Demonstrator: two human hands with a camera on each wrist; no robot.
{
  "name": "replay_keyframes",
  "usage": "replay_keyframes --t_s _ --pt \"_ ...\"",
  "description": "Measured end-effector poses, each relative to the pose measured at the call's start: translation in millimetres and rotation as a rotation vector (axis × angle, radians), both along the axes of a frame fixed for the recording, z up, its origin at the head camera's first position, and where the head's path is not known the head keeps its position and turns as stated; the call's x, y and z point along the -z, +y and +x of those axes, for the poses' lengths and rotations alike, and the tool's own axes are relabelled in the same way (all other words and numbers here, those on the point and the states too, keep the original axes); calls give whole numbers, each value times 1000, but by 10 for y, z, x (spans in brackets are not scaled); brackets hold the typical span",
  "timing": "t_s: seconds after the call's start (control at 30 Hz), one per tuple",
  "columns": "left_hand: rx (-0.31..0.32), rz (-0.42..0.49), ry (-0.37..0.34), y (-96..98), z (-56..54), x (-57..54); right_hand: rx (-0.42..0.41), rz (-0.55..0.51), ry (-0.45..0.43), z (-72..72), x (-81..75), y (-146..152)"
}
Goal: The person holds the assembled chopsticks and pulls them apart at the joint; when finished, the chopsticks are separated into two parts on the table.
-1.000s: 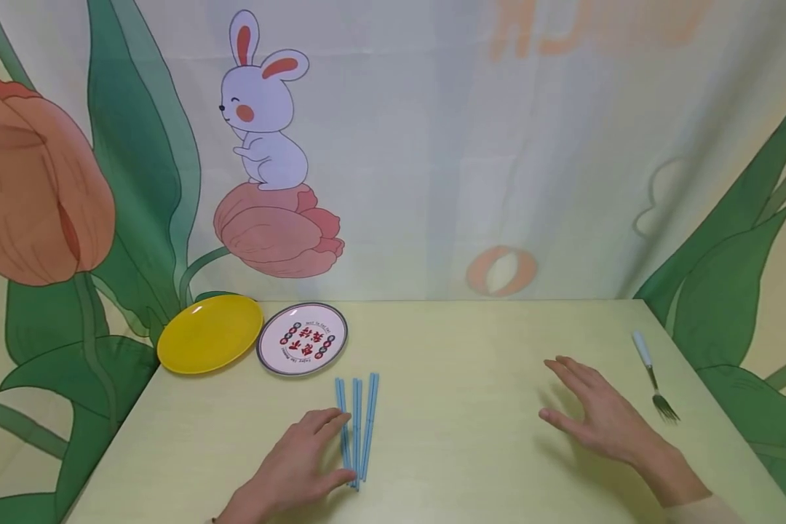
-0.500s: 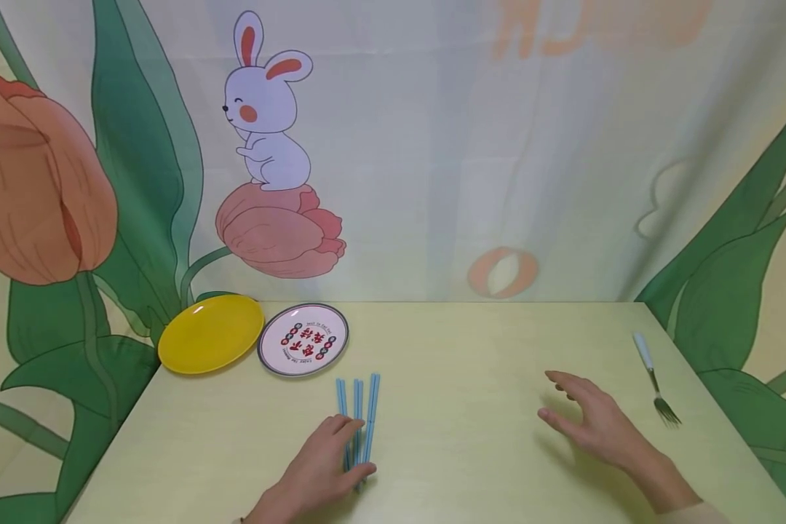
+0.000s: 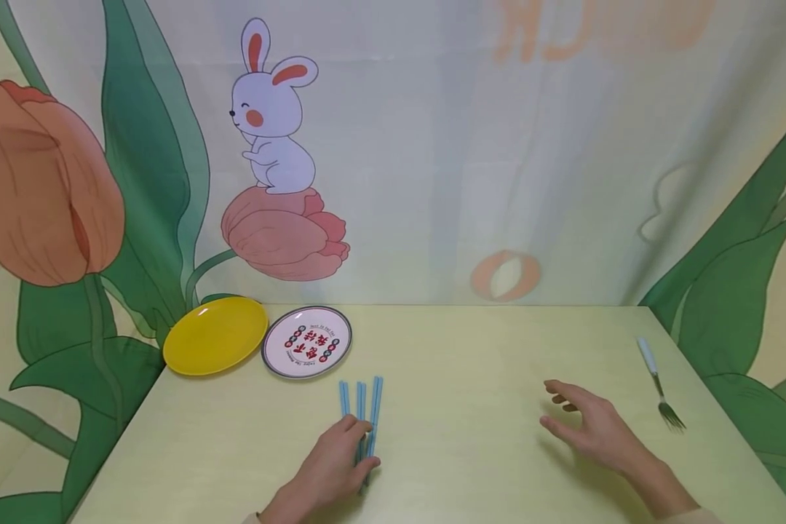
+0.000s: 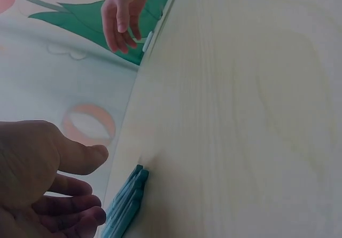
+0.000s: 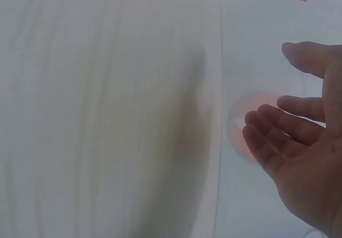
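Observation:
My left hand (image 3: 330, 462) is over several light blue chopsticks (image 3: 361, 399) lying on the table, its thumb and forefinger reaching across them. In the left wrist view, the chopsticks (image 4: 127, 203) lie beyond the fingertips, and a gap separates the thumb from the loosely bent fingers. The hand hides the lower part of the chopsticks in the head view. My right hand (image 3: 589, 422) hovers above the right side of the table with thumb and fingers apart and nothing between them. A fork (image 3: 658, 384) with a pale handle lies to its right.
At the back left of the table (image 3: 458, 407), a yellow plate (image 3: 216, 336) sits beside a smaller white plate (image 3: 308, 342) with red characters and a dark rim. Behind the table's far edge hangs a curtain (image 3: 419, 167) printed with a rabbit and tulips.
My left hand has moved right, farther across the chopsticks, covering more of them. The right hand's fingers have dropped a little and bent slightly. The chopsticks, plates and fork keep their places.

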State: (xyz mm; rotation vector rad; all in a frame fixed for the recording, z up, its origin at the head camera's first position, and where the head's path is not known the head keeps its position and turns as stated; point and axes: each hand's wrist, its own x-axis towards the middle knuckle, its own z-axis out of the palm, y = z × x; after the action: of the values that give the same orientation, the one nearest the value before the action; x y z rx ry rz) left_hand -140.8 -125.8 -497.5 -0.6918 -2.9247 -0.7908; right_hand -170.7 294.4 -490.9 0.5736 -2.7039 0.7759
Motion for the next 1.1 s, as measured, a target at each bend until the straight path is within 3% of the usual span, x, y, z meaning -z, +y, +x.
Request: replay_keyframes --t_s 0.4,1.1 --pt "-18 -22 33 97 -11 -24 -7 -12 -7 4 -3 2" --pt "-80 -57 2 155 -53 4 -7 -26 -41 10 7 -5"
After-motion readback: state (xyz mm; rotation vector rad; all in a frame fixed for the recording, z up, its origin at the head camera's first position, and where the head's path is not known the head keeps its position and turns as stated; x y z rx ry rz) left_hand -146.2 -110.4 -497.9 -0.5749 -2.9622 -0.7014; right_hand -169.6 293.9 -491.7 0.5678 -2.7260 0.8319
